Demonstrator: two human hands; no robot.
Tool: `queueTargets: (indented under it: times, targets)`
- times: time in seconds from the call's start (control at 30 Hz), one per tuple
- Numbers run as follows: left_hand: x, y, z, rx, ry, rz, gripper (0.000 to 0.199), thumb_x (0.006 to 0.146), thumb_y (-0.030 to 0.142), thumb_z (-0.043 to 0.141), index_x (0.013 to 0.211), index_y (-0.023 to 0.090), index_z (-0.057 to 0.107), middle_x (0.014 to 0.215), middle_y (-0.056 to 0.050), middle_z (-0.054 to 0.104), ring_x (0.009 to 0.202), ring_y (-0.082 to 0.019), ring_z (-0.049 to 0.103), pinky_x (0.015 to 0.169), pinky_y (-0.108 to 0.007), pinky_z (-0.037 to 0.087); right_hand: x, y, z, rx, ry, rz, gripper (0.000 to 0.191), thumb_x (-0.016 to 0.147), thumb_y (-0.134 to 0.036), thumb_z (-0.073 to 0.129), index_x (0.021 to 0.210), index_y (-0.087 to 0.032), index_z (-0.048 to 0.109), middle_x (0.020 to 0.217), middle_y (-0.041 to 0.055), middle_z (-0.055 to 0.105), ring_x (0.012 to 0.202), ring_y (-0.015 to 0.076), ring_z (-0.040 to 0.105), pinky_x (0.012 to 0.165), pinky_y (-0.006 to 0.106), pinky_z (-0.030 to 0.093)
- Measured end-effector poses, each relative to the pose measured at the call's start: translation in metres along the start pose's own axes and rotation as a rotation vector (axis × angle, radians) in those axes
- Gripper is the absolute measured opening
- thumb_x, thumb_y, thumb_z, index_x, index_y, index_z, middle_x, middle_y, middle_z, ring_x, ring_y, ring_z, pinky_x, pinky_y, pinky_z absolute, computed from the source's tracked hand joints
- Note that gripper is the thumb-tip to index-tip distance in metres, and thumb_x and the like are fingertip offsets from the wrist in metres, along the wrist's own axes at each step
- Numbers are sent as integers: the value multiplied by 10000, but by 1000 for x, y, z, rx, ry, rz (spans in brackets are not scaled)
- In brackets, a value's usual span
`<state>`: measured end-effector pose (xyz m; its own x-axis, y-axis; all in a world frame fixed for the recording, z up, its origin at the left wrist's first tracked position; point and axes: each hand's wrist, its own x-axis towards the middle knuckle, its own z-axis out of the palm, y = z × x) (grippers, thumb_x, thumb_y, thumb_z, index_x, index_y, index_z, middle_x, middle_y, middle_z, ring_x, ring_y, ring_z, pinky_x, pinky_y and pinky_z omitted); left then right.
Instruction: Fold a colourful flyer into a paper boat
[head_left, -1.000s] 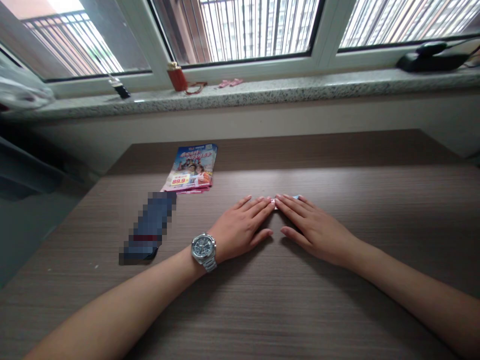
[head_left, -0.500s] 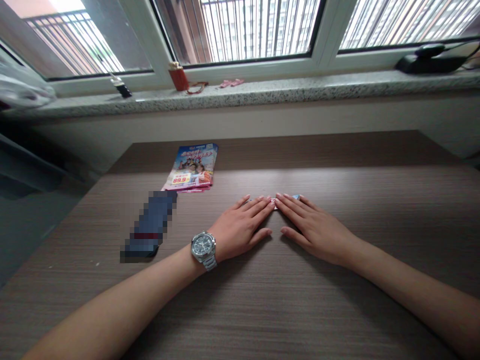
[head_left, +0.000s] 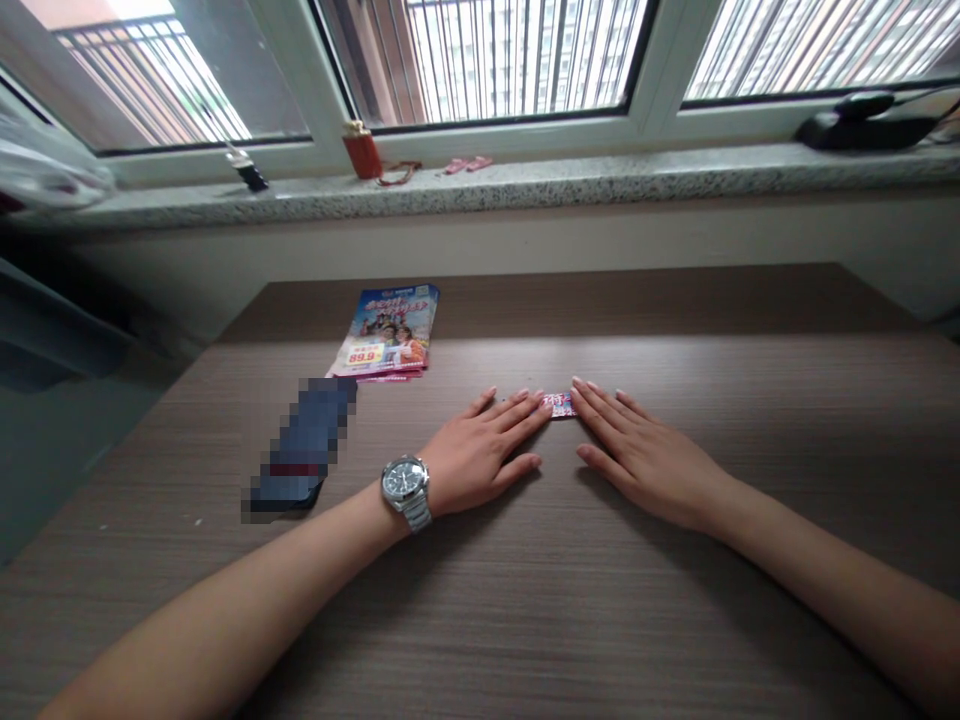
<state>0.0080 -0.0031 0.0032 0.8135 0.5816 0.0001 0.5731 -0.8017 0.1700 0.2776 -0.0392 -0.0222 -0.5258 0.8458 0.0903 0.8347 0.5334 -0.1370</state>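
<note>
A small strip of folded printed paper point(head_left: 559, 405), pink, white and blue, lies on the wooden table point(head_left: 480, 600). My left hand point(head_left: 484, 445), below a steel wristwatch point(head_left: 406, 482), rests flat with its fingertips over the strip's left end. From the other side, my right hand point(head_left: 641, 450) lies flat, its fingertips on the strip's right end. Both hands have their fingers stretched out and thumbs apart. Only the middle of the paper shows; its two ends are hidden under the fingers.
A stack of printed flyers point(head_left: 390, 330) lies at the back left. In front of it is a dark, pixelated flat object point(head_left: 307, 440). On the stone windowsill point(head_left: 555, 185) stand a red lighter-like item point(head_left: 363, 152), a small dark bottle point(head_left: 247, 172) and a black device point(head_left: 862, 125).
My right hand has slid a little to the right along the paper, away from my left hand. More of the strip's middle shows between them. My left hand has barely moved.
</note>
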Motion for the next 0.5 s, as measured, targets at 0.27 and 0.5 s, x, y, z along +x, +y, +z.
queueTargets:
  times: [0.27,0.5]
  targets:
    - [0,1,-1,-21,26,-2,588,1050,510,315,1581,273,226,1648,-32,222,1522,-185,235,1254,-401,107,-3,14,0,-25,56,117,670,1035,-516,298,1607,-193,166,1634,112,280,1504,239,260,1217,465,265]
    - [5,4,-3,-27,159,6,481,1042,457,398,1480,261,430,1527,-55,478,1409,-215,441,1214,-451,223,2,17,-7,41,156,34,591,1016,-451,410,1533,-166,382,1567,151,423,1438,305,399,1165,534,352]
